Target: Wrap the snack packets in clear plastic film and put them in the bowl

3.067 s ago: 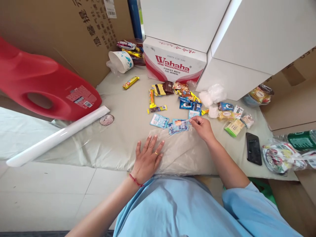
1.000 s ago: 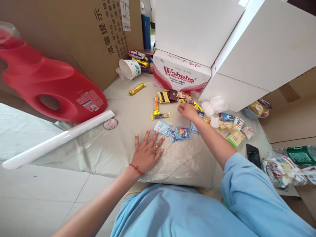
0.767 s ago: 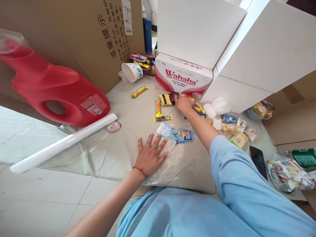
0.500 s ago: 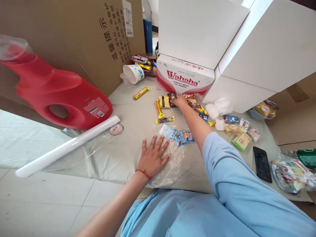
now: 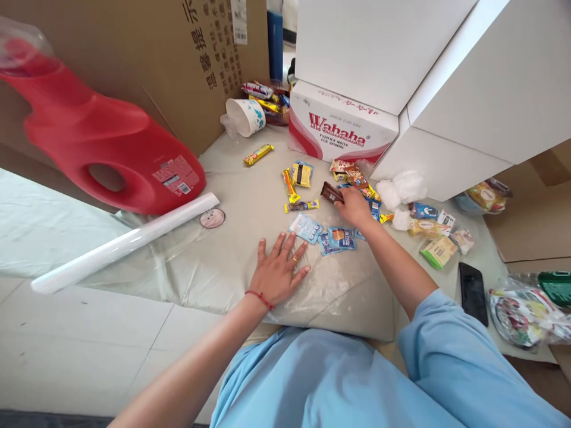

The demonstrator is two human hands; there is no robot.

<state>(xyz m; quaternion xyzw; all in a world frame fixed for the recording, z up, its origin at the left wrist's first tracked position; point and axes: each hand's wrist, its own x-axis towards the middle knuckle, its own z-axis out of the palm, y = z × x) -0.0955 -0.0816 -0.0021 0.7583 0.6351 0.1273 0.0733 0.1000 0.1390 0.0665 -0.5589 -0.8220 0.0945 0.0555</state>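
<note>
One brown packet (image 5: 331, 191) in right hand (image 5: 355, 208), fingers pinching it; left hand (image 5: 277, 274), fingers spread; one phone (image 5: 473, 294).

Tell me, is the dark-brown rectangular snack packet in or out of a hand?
In: the right hand grips one end of the packet.

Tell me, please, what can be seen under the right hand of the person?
The right hand holds one end of a brown packet; the other end shows. A dark blue packet peeks out beside the hand. Anything directly beneath the hand is covered.
</note>
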